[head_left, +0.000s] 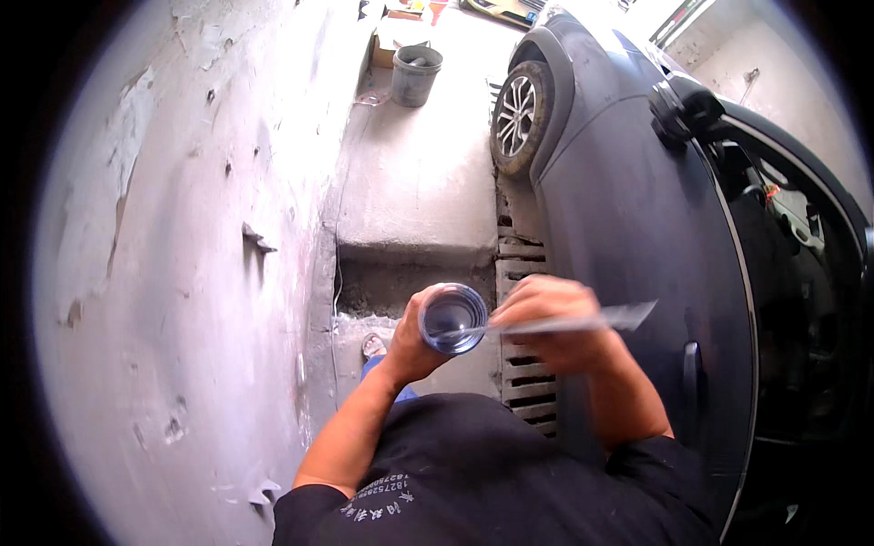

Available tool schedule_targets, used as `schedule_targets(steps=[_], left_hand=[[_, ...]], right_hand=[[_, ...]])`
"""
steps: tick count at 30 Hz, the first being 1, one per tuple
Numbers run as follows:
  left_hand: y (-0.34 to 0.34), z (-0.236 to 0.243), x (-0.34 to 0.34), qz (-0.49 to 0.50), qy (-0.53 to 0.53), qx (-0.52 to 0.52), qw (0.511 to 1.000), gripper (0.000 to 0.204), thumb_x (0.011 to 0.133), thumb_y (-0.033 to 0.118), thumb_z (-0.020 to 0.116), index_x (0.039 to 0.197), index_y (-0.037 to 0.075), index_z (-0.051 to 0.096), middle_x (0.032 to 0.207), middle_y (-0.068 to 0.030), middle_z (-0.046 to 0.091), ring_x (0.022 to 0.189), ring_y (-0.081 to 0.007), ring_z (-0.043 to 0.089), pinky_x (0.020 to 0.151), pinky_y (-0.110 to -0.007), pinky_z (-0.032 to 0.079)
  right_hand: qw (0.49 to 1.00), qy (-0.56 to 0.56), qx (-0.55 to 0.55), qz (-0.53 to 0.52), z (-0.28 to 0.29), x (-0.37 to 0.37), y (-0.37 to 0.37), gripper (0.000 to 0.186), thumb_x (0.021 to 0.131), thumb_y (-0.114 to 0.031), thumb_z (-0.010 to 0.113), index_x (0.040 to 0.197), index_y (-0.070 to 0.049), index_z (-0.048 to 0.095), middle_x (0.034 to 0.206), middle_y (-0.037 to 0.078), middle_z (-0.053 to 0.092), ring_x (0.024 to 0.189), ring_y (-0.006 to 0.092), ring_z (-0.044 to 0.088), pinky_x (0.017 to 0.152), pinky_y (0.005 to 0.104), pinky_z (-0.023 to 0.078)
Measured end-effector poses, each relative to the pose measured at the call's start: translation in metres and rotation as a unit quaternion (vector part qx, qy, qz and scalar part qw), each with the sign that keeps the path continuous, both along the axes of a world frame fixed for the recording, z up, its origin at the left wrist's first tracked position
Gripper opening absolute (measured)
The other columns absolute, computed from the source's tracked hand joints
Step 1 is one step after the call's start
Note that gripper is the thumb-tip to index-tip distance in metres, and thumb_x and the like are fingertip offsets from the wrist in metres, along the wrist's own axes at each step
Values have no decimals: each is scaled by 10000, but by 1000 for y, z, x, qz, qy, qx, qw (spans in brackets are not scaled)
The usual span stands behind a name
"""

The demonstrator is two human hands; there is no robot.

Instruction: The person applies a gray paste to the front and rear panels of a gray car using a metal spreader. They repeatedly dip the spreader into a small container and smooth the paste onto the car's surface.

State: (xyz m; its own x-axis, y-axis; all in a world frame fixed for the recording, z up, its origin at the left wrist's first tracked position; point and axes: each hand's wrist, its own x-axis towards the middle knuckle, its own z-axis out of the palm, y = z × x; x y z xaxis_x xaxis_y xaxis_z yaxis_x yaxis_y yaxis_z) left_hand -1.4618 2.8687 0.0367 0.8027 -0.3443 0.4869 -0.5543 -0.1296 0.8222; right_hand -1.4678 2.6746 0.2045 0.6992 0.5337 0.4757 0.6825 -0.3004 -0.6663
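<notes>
My left hand (pixel 411 344) is wrapped round a clear, bluish, round cup or jar (pixel 443 305) with its open mouth facing up. What is inside the vessel is too unclear to tell. Just right of it, my right hand (pixel 553 300) is closed on a thin, flat, greyish strip (pixel 630 317). The strip's wide end sticks out to the right, and its thin end reaches to the vessel's mouth. Motion smears this hand and the strip, so the strip's kind cannot be made out.
A dark grey car (pixel 628 227) stands close on my right, its front wheel (pixel 521 114) farther ahead. A worn wall (pixel 209 273) runs along my left. Ahead are a recess (pixel 410 278) in the floor, a slotted drain (pixel 528 393) beside the car and a grey bucket (pixel 416 86).
</notes>
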Motion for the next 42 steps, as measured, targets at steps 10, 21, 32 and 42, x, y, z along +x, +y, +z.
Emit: schedule_targets(steps=[10,21,32,42], left_hand=[[23,12,216,-24,6,7,1000,847,645,158,870,1332,24,392,1274,-152,494,1195,-314,506,1025,-393,408],[-57,-31,506,5,-12,36,999,801,686,91,833,1327,34,356,1249,-157,528,1141,-302,562,948,-390,472],[-162,3,799,-12,-3,29,999,831,656,138,860,1327,41,379,1276,-156,499,1167,-324,531,977,-397,446],[-233,-9,1056,-102,-20,17,994,852,668,117,848,1346,47,336,1273,-151,516,1150,-309,557,957,-392,463]], right_hand=[[1000,-7,28,-9,14,204,10,176,747,34,696,901,-44,663,777,132,632,711,251,638,621,341,496],[991,73,79,-76,-34,506,-83,59,831,-10,665,881,8,640,769,89,630,680,179,609,577,306,484],[982,89,-19,-164,8,808,-193,86,793,8,678,876,3,654,715,101,643,644,213,626,549,323,473],[963,75,20,-258,15,1023,-244,32,846,20,644,874,4,639,744,70,613,634,136,576,570,262,459]])
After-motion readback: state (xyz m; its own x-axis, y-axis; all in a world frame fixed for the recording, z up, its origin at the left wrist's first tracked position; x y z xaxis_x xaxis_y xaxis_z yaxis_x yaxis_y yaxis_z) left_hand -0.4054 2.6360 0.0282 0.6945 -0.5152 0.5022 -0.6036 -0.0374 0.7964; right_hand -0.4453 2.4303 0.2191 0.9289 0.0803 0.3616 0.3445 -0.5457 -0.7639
